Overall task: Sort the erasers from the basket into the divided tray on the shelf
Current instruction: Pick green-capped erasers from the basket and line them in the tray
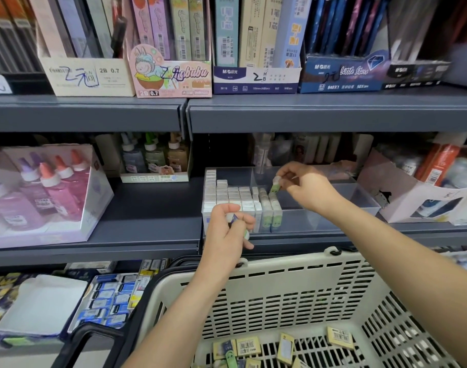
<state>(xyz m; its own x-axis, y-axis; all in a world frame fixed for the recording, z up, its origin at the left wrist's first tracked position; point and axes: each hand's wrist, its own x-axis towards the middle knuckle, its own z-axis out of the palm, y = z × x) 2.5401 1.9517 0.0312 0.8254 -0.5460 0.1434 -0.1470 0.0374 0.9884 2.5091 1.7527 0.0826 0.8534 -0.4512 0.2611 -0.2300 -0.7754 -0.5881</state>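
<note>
A clear divided tray (333, 224) sits on the middle shelf. Its left compartment is packed with upright white erasers (232, 197), and a short row of green-sleeved erasers (269, 208) stands beside them. My right hand (304, 187) is above that row, fingers shut on a green-sleeved eraser (275, 185) held upright over it. My left hand (227, 229) is in front of the tray's left corner, shut on a few small erasers (236, 220), one with a blue sleeve. The beige plastic basket (293, 277) is below, with several loose erasers (253, 346) on its floor.
Glue bottles in a clear box (41, 192) stand on the left of the same shelf. An open paper box (413, 192) is right of the tray. The shelf above (306, 112) holds pencil-lead boxes. More eraser packs (107, 301) lie on the lower shelf.
</note>
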